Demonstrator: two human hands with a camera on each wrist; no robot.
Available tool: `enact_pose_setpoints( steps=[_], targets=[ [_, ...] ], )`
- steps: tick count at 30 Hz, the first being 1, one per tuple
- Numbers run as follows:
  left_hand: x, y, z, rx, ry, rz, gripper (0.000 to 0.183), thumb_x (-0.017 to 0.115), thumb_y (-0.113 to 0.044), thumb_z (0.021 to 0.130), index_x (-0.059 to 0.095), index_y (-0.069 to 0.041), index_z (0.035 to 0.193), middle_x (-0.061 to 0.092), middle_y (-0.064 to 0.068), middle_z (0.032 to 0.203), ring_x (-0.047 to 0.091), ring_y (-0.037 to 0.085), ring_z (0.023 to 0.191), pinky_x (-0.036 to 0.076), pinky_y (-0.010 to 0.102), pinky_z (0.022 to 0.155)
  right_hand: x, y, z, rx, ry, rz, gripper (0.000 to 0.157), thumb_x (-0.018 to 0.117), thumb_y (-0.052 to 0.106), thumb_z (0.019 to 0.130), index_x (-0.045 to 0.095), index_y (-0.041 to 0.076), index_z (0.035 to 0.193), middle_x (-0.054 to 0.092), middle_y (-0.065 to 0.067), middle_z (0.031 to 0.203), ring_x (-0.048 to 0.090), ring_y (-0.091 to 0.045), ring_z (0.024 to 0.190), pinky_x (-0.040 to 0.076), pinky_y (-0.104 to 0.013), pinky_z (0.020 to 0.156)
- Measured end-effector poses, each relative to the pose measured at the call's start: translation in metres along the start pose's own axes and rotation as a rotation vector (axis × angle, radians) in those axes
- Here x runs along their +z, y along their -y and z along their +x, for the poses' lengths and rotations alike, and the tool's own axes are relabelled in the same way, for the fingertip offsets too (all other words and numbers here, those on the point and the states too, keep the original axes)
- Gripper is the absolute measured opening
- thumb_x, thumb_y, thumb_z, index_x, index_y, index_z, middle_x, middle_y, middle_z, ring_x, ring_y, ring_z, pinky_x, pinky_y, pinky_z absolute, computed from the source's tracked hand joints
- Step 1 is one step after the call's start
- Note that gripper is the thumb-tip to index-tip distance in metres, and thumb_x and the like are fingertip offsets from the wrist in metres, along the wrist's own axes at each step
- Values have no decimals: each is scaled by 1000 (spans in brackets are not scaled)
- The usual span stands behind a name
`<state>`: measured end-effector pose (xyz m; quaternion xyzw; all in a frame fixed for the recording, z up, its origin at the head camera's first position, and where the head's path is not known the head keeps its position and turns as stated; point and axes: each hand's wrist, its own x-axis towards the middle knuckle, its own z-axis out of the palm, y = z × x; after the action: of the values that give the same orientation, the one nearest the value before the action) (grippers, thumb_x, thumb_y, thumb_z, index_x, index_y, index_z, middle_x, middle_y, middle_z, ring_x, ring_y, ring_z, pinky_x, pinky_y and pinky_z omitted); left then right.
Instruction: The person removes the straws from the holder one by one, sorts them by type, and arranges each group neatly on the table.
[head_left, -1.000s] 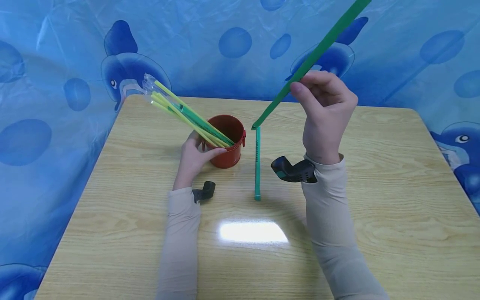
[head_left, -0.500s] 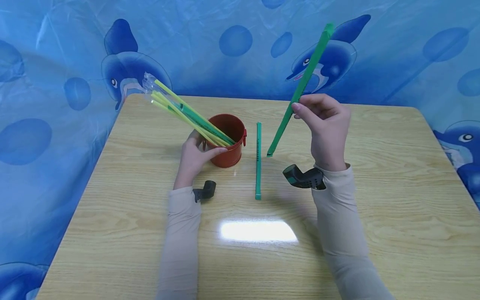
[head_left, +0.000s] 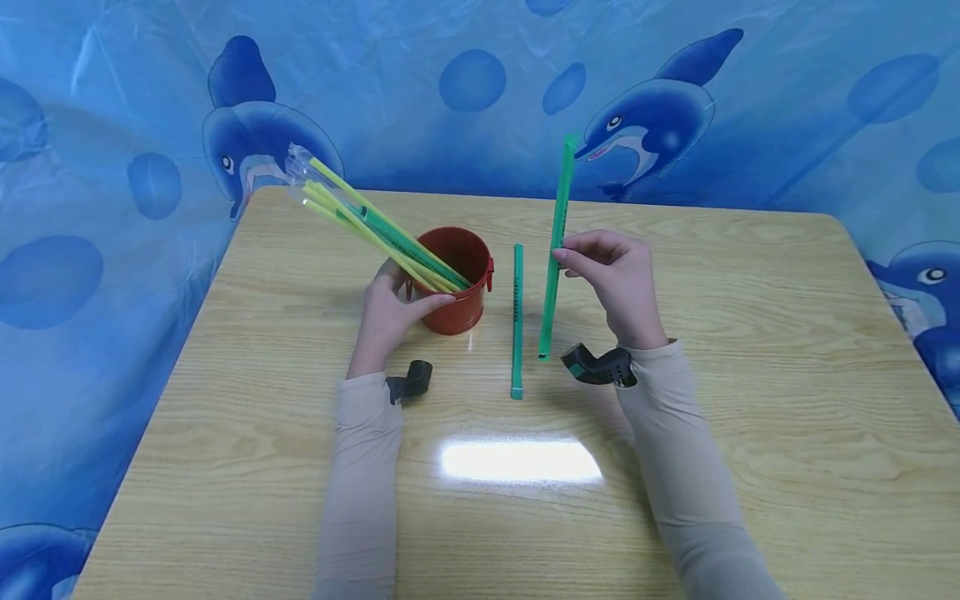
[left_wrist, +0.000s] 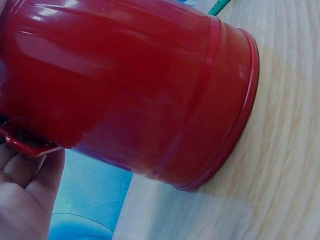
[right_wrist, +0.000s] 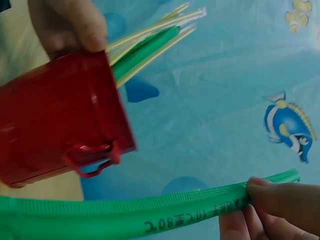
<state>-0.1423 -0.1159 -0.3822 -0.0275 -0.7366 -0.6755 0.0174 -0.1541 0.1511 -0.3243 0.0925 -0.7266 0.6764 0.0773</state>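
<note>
A small red metal bucket (head_left: 453, 317) stands on the table, and my left hand (head_left: 386, 317) grips its left side with the thumb along the rim. Several wrapped straws (head_left: 360, 217), yellow ones in clear film and green among them, lean out of it to the left. My right hand (head_left: 618, 287) pinches a green-wrapped straw (head_left: 560, 212) between thumb and fingers, near upright, right of the bucket. In the right wrist view, dark print shows on this straw's wrapper (right_wrist: 175, 215). A second green-wrapped straw (head_left: 517, 325) lies on the table between the bucket and the held one.
The wooden table (head_left: 247, 467) reaches a blue sheet (head_left: 390, 100) with dolphin prints behind it. A small handle (right_wrist: 95, 160) sticks out from the bucket's right side. Each wrist wears a black camera (head_left: 600, 365). A bright light reflection (head_left: 520, 461) lies on the front of the table.
My right hand has come down and to the left with the straw, which has turned from a slant to nearly upright. The left hand and bucket stay in place.
</note>
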Motion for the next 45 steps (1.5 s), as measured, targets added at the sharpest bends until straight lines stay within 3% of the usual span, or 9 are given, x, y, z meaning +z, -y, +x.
enact_pose_setpoints(
  steps=[8, 14, 21, 30, 45],
  targets=[
    [0, 0, 0, 13, -4, 29, 63, 79, -14, 77, 50, -14, 133, 53, 2, 132, 43, 13, 125, 41, 34, 102, 3, -40, 2, 212, 64, -99, 25, 71, 12, 85, 67, -9, 98, 67, -1, 84, 66, -13, 72, 56, -27, 68],
    [0, 1, 0, 24, 1, 25, 63, 79, -14, 77, 50, -14, 133, 53, 2, 132, 43, 13, 125, 41, 34, 103, 5, -58, 2, 305, 82, -119, 24, 69, 8, 86, 66, -12, 99, 67, -4, 83, 67, -15, 70, 57, -30, 67],
    [0, 0, -1, 10, 4, 9, 64, 79, -14, 77, 49, -15, 134, 53, 1, 133, 43, 14, 125, 41, 34, 102, 4, -77, 5, 437, 149, -139, 24, 66, 6, 87, 65, -14, 100, 69, -6, 81, 66, -11, 65, 57, -24, 63],
    [0, 0, -1, -17, 4, 10, 67, 80, -15, 76, 48, -16, 135, 52, 1, 134, 42, 14, 126, 40, 35, 103, 4, -90, 7, 502, 186, -139, 26, 68, 6, 85, 64, -15, 100, 68, -7, 76, 65, -11, 62, 56, -24, 60],
    [0, -1, 0, -29, 3, -3, 68, 81, -15, 75, 48, -16, 135, 51, 1, 134, 42, 14, 126, 40, 34, 103, 9, -94, 8, 481, 163, -203, 21, 68, 4, 85, 66, -14, 96, 68, -7, 74, 63, -9, 57, 56, -22, 56]
  ],
)
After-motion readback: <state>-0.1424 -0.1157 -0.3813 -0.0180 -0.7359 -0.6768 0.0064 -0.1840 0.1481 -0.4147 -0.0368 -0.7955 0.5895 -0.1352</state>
